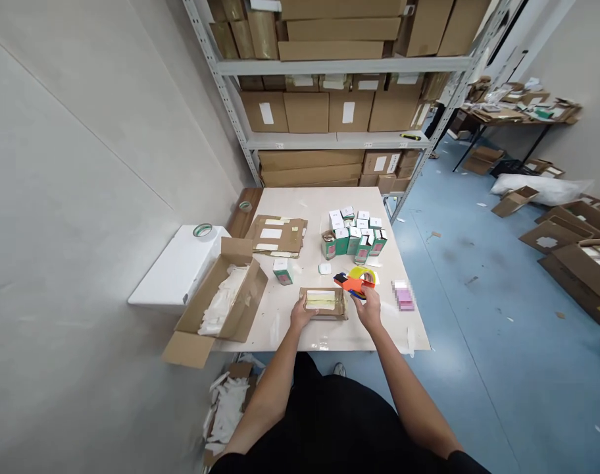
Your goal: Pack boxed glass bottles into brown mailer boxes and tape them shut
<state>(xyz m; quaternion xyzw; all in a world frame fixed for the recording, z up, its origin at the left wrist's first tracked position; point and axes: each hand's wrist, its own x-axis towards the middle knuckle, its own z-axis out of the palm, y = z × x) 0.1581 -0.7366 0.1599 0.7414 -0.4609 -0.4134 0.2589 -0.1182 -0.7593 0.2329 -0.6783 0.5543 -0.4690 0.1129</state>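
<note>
A small cardboard box (pixel 337 304) with a pale label and tape across its top lies near the front edge of the table. My left hand (pixel 301 313) grips its left end, thumb on top. My right hand (pixel 369 309) is closed around an orange and blue tape dispenser (pixel 352 284) carrying a yellow roll, just above and right of the box. Behind the box sit a small white piece (pixel 325 268) and a single green and white carton (pixel 283 270). A cluster of similar cartons (pixel 354 238) stands farther back on the right.
Flattened cardboard (pixel 277 236) lies at the table's back left. An open carton (pixel 253 296) with white packing material leans at the left edge, beside a white box (pixel 174 266) bearing a tape roll (pixel 202 230). Shelving (pixel 344 66) full of boxes rises behind; a pixelated pink item (pixel 403 295) lies right.
</note>
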